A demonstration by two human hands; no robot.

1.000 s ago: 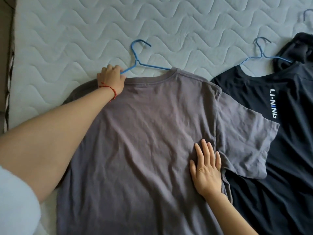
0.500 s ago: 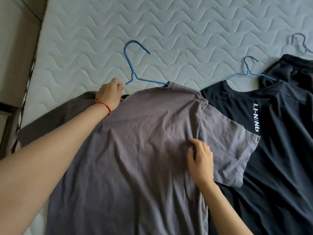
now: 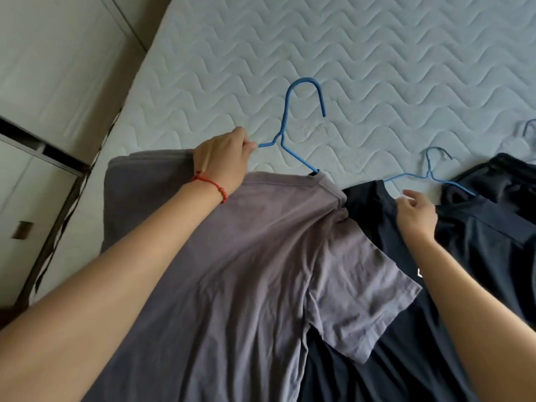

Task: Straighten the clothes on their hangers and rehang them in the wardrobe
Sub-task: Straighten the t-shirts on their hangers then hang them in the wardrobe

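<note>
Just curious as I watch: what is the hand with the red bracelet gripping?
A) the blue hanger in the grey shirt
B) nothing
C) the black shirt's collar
A: the left hand pinches one arm of the blue hanger that sticks out of the grey shirt.

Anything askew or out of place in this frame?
Yes. The grey T-shirt sits crooked on its blue hanger: the hanger's left arm is bare outside the neckline, gripped by the left hand.
</note>
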